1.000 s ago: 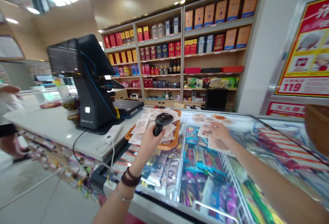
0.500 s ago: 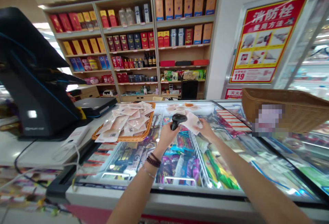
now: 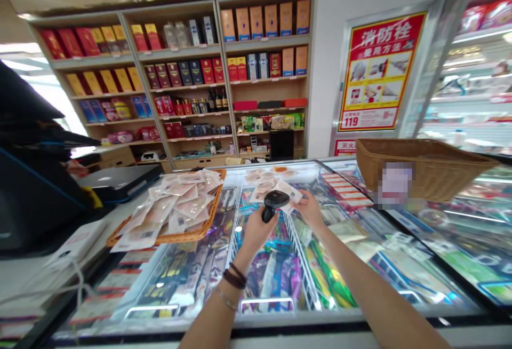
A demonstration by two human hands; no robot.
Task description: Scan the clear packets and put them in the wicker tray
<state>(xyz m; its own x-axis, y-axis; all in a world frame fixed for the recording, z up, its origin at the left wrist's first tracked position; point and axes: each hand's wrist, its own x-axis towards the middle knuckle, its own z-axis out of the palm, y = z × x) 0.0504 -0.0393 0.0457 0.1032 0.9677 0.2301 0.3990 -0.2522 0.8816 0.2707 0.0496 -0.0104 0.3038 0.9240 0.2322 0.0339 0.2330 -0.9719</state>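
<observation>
My left hand is wrapped round the handle of a black barcode scanner, its head turned toward the right. Close to the scanner's head, my right hand pinches the edge of a flat, clear-and-white packet. More such packets lie behind the scanner on the freezer's glass top, one with something orange in it. To the left, an orange wicker tray bears a heap of similar packets.
Beneath the glass, the chest freezer holds bagged goods in wire baskets. A brown wicker basket stands on the right. At left are a dark machine and a flat scale-like device. Shelves of boxes line the back.
The view has shifted right and closer to the freezer. My right hand has brought the packet nearer the scanner, behind its head. Both grips stay the same.
</observation>
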